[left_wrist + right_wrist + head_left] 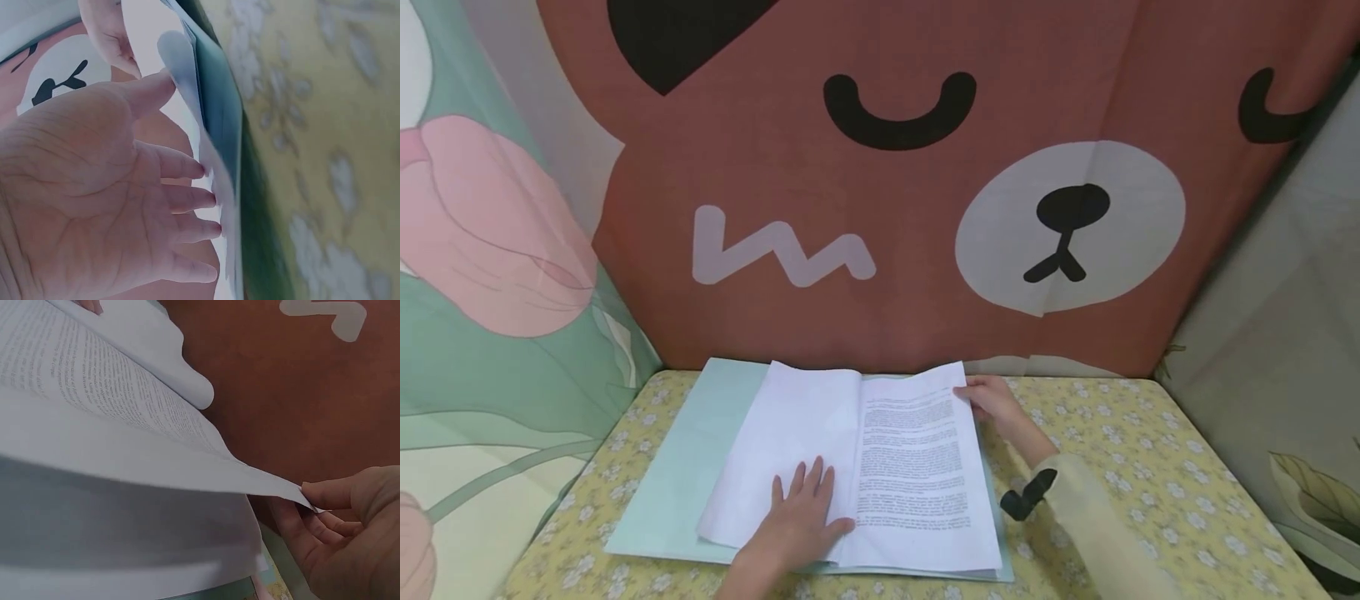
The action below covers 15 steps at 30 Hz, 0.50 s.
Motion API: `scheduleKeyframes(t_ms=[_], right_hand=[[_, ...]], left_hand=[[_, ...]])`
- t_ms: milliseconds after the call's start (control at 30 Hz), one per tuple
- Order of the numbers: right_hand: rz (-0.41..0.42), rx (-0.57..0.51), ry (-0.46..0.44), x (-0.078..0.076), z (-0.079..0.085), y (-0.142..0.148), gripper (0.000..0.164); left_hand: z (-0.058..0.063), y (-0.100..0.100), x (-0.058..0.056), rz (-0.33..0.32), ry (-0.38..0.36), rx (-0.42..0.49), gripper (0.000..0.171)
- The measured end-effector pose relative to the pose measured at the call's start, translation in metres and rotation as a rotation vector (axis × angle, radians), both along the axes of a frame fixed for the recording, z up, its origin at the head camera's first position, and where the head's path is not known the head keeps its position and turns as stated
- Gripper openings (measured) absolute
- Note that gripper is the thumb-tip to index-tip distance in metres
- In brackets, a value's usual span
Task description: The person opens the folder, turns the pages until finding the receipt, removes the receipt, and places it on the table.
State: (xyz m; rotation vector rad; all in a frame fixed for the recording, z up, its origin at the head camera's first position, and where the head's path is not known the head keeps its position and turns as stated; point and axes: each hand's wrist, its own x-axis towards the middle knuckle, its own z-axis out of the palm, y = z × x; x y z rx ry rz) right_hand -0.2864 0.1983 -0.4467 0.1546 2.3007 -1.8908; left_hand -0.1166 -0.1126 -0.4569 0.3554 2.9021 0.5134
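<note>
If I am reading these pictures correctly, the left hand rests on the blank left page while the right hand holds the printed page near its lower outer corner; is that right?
Not quite: the right hand holds the printed page near its upper outer corner, as the head view shows. The left hand does rest on the blank left page.

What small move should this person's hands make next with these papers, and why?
Probably the right hand should swing the printed page leftward toward the blank page. It pinches the printed page near its upper outer corner, and the right wrist view shows a gap beneath the sheet. The left hand lies spread on the blank page, perhaps steadying it.
</note>
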Motion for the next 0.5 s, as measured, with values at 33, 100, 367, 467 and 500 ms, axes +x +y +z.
scheduleKeyframes(t_ms=[33,100,367,467,500], right_hand=[[0.004,-0.020,-0.011,0.000,0.002,-0.001,0.027],[0.009,-0.057,-0.030,0.000,0.005,-0.002,0.024],[0.116,-0.139,-0.016,0.000,0.023,-0.012,0.029],[0.111,-0.151,-0.026,-0.002,0.028,-0.019,0.032],[0.117,-0.154,-0.024,-0.002,0.030,-0.021,0.034]], left_hand=[[0.000,-0.002,0.000,0.007,-0.003,0.005,0.081],[-0.001,-0.008,0.001,0.023,-0.007,0.005,0.079],[0.000,-0.036,0.003,0.082,-0.046,-0.029,0.075],[0.002,-0.047,0.006,0.103,-0.065,-0.015,0.072],[0.002,-0.050,0.006,0.109,-0.071,-0.010,0.071]])
